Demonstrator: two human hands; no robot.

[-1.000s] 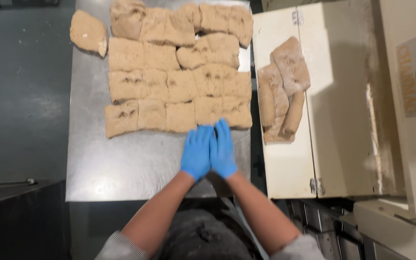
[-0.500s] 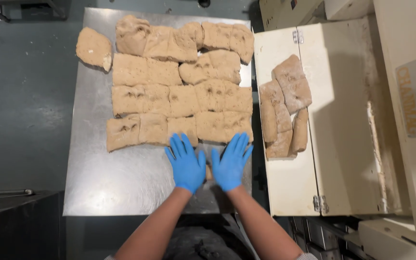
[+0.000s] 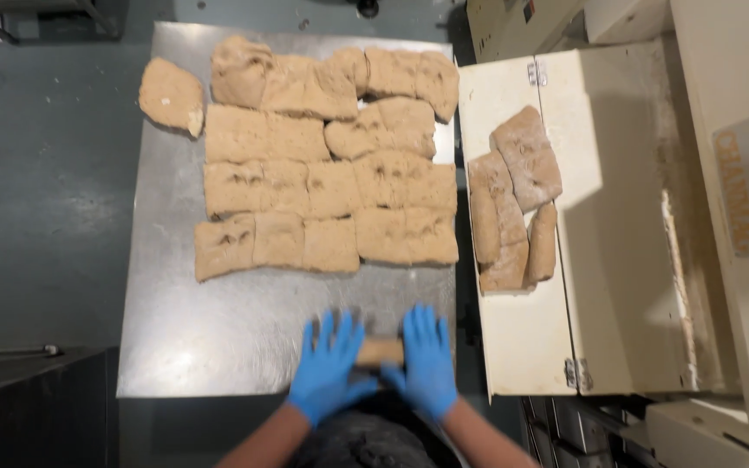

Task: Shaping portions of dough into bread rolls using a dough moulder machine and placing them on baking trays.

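Now dough piece, between left hand, right hand

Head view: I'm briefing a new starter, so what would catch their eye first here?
The block of cut dough squares covering the far half of the steel table. Next, the blue-gloved left hand and right hand pressing a small dough piece at the near edge. A few more dough pieces lie on the cream machine to the right.

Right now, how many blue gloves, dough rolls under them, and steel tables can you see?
Blue gloves: 2, on the left hand and the right hand
Dough roll under the hands: 1
Steel table: 1
Total: 4
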